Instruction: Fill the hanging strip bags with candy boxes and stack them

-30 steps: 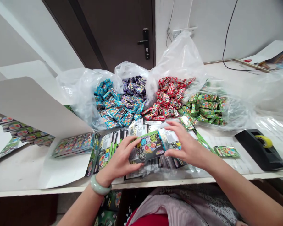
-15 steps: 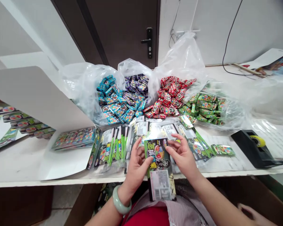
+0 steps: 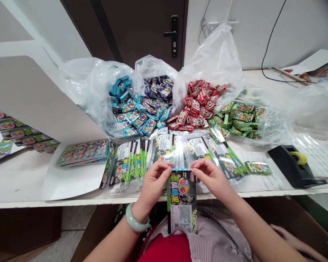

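A smooth, glossy, pale green, ring-shaped bangle (image 3: 133,222) is encircling the left wrist (image 3: 142,207), while plain, bright red cloth (image 3: 168,250) is showing at the body's front beside pinkish-grey, finely striped cloth (image 3: 207,244) with wavy folds.

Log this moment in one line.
left hand: pinching packet top corner | right hand: pinching opposite corner | tape dispenser: on table

smooth packet (image 3: 182,200); glossy, crinkled plastic bags (image 3: 211,60); matt door (image 3: 136,32)
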`<control>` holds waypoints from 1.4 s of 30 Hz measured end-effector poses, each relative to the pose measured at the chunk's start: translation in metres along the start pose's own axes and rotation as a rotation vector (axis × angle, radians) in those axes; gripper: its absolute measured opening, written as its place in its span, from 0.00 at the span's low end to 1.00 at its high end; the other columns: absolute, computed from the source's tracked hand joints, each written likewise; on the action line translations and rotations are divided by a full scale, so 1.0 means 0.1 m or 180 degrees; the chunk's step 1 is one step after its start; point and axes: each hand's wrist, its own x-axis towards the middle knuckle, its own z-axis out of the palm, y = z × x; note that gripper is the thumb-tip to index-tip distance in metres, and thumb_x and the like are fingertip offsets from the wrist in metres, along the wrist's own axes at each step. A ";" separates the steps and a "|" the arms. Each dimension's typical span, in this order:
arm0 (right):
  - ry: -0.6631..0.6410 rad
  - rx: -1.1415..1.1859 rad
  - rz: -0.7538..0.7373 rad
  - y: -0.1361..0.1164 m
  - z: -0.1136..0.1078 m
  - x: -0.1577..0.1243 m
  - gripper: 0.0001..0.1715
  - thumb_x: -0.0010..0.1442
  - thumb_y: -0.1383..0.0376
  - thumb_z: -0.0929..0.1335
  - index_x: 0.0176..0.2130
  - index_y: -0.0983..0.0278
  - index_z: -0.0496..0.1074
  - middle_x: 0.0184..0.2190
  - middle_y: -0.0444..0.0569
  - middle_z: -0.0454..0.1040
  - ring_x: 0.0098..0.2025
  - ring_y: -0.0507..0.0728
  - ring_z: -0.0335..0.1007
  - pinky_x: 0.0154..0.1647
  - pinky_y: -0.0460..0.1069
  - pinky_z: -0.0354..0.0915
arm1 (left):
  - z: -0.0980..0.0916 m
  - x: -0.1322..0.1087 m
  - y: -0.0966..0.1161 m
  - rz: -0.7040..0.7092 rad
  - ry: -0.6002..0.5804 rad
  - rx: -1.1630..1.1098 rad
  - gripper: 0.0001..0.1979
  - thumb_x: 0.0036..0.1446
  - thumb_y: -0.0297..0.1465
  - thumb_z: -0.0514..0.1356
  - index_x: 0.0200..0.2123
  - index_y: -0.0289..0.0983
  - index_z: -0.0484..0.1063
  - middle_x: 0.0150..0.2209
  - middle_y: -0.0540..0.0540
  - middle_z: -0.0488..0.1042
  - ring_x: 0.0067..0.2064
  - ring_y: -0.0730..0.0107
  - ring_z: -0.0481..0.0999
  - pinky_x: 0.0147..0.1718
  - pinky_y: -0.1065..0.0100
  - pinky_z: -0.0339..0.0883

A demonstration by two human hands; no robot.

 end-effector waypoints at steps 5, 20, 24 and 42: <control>-0.0253 -0.0504 -0.0140 -0.14 -0.02 -0.04 0.08 0.59 0.60 0.68 0.39 0.60 0.72 0.38 0.50 0.73 0.41 0.56 0.71 0.33 0.50 0.70 | -0.05 -0.02 0.09 -0.0079 -0.0242 -0.0049 0.10 0.56 0.35 0.64 0.40 0.37 0.73 0.36 0.46 0.77 0.39 0.68 0.76 0.40 0.66 0.71; -0.0842 -0.0791 0.0017 -0.44 0.02 0.06 0.09 0.61 0.61 0.67 0.29 0.61 0.69 0.27 0.45 0.71 0.29 0.53 0.68 0.29 0.48 0.65 | -0.08 0.05 0.32 -0.0146 -0.0686 -0.0081 0.08 0.54 0.32 0.64 0.27 0.36 0.71 0.29 0.48 0.72 0.32 0.73 0.70 0.33 0.70 0.66; -0.0960 -0.1106 -0.0628 -0.41 -0.01 -0.04 0.07 0.66 0.62 0.64 0.36 0.59 0.71 0.36 0.48 0.73 0.40 0.55 0.70 0.41 0.52 0.67 | -0.20 -0.02 0.30 0.0183 -0.0909 -0.0025 0.08 0.61 0.33 0.59 0.31 0.36 0.72 0.34 0.46 0.75 0.38 0.70 0.73 0.40 0.66 0.68; 0.0028 -0.1053 -0.1223 -0.09 0.09 -0.15 0.07 0.65 0.67 0.64 0.41 0.61 0.71 0.38 0.49 0.74 0.44 0.55 0.70 0.47 0.52 0.68 | -0.13 0.04 -0.01 0.0793 -0.0965 0.0624 0.06 0.62 0.25 0.57 0.37 0.41 0.72 0.37 0.49 0.73 0.42 0.71 0.73 0.41 0.73 0.69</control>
